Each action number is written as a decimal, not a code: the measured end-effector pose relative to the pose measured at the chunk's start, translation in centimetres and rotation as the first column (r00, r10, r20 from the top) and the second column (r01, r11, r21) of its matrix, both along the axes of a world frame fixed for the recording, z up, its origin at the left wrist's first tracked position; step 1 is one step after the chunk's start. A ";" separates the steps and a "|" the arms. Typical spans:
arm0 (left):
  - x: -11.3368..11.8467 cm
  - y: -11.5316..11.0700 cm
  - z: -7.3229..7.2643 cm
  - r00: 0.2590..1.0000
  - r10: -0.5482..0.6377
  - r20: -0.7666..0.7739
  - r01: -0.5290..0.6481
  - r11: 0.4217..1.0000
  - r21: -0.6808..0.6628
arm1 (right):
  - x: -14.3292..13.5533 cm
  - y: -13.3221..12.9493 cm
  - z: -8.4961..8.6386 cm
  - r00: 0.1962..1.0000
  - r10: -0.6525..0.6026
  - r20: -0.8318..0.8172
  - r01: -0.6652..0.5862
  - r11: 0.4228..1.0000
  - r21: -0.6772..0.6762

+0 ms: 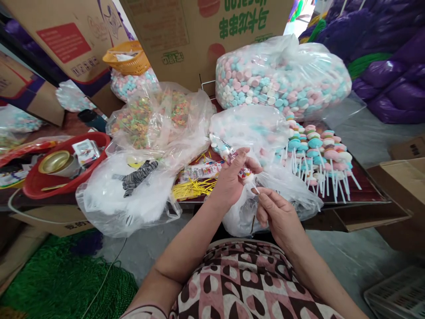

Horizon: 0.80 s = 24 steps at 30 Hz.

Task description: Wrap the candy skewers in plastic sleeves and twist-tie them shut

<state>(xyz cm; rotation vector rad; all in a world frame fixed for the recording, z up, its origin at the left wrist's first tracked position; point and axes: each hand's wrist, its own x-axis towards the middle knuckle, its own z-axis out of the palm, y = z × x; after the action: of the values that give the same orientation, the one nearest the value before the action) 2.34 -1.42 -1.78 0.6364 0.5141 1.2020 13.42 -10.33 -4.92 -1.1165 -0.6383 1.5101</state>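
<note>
Much of the wrapped candy skewer [246, 175] hides in the clasping left hand [232, 179]; the right hand [275, 209] pinches its stick [255, 188]

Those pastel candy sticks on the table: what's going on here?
Someone is handling a candy stick. The left hand holds a clear printed wrapper, and the right hand pinches a white stick just below it. Candy sticks are piled to the right, yellow ties lie to the left, and a big bag of marshmallows sits behind.

Clear wrapper [227, 151] partly behind left hand [229, 184]; green strands [66, 274] cropped below
</note>
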 end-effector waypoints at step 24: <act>-0.2 -2.5 0.3 0.976 0.001 -0.219 0.019 0.996 0.089 | 0.4 0.6 2.5 0.759 -0.115 0.641 -0.163 0.919 0.358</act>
<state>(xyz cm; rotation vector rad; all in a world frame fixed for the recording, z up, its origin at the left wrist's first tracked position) 2.09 -3.91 -1.50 0.8541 0.6430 1.1577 13.84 -9.77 -2.38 -1.3087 -1.3834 0.9057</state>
